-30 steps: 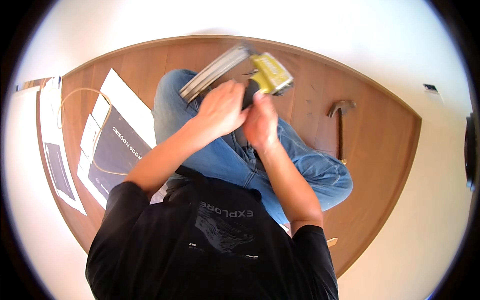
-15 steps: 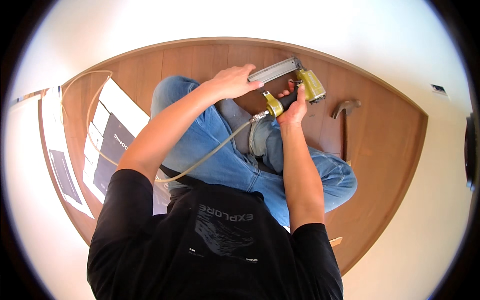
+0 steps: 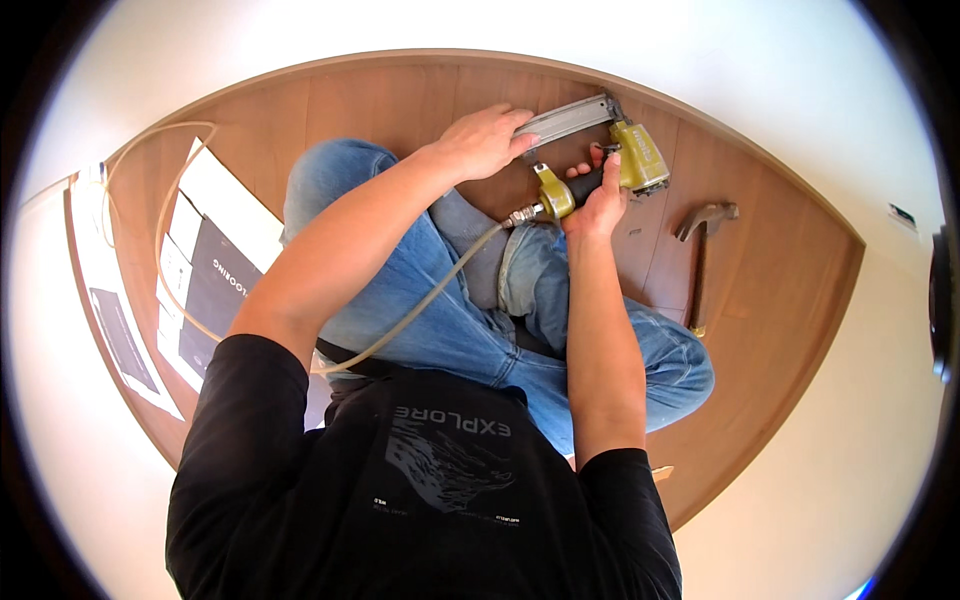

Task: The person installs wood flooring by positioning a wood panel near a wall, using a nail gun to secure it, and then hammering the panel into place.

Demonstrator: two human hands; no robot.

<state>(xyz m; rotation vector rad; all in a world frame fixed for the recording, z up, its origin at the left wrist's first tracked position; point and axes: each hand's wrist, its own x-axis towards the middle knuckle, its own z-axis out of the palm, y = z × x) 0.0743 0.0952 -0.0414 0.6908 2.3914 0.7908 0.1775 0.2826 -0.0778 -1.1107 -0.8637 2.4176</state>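
1. Currently, my right hand (image 3: 598,208) grips the black handle (image 3: 587,187) of the yellow nail gun (image 3: 643,155), over the wooden floor (image 3: 775,300) beyond my crossed legs (image 3: 422,262).
2. My left hand (image 3: 483,143) grasps its grey magazine (image 3: 567,122).
3. Best keep both holds firm, hose (image 3: 440,290) slack.

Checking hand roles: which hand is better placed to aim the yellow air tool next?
Likely the right hand: it grips the black handle, near the yellow head. The left hand is at one end of the silver magazine.

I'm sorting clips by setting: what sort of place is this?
Likely an indoor renovation site: a hammer lies on the wooden floor, and the right hand grips a nail gun.
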